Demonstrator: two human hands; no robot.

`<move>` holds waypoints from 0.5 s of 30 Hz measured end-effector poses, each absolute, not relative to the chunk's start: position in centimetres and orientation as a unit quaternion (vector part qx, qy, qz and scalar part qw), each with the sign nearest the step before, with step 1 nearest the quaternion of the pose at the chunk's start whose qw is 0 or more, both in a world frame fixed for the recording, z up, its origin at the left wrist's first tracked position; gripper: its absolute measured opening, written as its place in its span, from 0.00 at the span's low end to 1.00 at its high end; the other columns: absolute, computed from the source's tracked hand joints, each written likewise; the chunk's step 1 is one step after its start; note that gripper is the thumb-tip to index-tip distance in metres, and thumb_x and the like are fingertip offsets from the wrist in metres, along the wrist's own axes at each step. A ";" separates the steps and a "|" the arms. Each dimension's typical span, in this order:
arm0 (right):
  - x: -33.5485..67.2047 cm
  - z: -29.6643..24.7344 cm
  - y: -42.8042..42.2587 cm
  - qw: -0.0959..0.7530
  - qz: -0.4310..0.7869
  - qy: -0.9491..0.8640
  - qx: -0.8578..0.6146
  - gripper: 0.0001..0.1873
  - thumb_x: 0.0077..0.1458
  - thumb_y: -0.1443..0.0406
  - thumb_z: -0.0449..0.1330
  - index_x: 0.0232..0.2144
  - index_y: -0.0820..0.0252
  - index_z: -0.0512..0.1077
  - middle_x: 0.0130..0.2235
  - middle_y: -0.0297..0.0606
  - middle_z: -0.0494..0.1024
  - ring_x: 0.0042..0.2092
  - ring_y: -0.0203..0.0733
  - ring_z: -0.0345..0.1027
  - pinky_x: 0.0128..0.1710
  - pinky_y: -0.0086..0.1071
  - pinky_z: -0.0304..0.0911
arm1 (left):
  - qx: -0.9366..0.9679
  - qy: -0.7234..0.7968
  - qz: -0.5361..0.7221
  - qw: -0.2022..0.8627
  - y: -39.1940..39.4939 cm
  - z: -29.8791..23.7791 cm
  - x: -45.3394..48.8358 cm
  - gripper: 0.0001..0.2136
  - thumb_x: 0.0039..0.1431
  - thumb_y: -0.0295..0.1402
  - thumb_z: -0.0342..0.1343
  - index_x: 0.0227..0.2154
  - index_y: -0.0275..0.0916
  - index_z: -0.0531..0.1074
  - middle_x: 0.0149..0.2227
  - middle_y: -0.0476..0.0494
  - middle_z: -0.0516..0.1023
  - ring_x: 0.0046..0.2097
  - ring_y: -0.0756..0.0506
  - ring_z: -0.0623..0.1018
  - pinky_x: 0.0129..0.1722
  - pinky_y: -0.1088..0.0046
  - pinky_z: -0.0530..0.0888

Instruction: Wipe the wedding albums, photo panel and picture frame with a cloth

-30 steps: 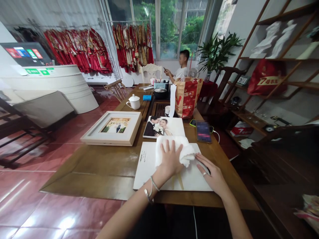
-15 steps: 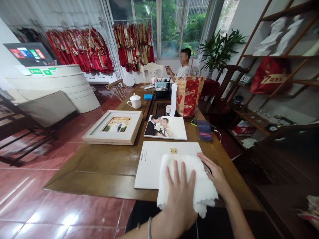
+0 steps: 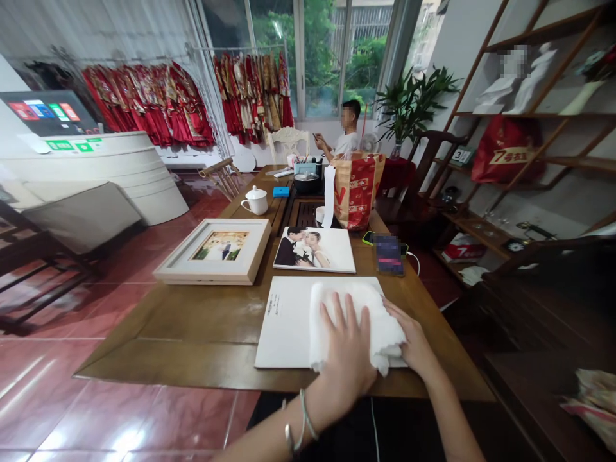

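Cloth: plain white.
Album cover: white, with a short line of dark print near the left edge.
Table: mid-brown wood.
Picture frame: cream, with a white mat.
Photo book: white ground, dark-and-white portrait print.
Bag: red and tan print.
Cup: white.
Small box: blue.
Hanging garments: red with gold patterning.
Floor tiles: glossy red-brown.

Framed photo, wedding print, phone, red bag, lidded cup, seated person
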State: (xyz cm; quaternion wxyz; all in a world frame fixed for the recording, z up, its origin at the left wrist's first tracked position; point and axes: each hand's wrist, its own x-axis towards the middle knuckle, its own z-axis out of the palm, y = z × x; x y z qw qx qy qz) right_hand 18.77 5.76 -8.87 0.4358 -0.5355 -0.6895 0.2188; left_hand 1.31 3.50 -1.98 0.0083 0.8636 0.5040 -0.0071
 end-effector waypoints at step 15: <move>18.1 -8.2 5.6 0.414 0.204 -0.684 -0.565 0.24 0.54 0.69 0.51 0.53 0.57 0.70 0.58 0.42 0.69 0.60 0.48 0.61 0.60 0.44 0.58 | 0.896 0.440 0.009 0.063 8.2 -1.0 -1.8 0.33 0.56 0.45 0.52 0.63 0.43 0.51 0.68 0.39 0.44 0.67 0.30 0.38 0.61 0.41 0.42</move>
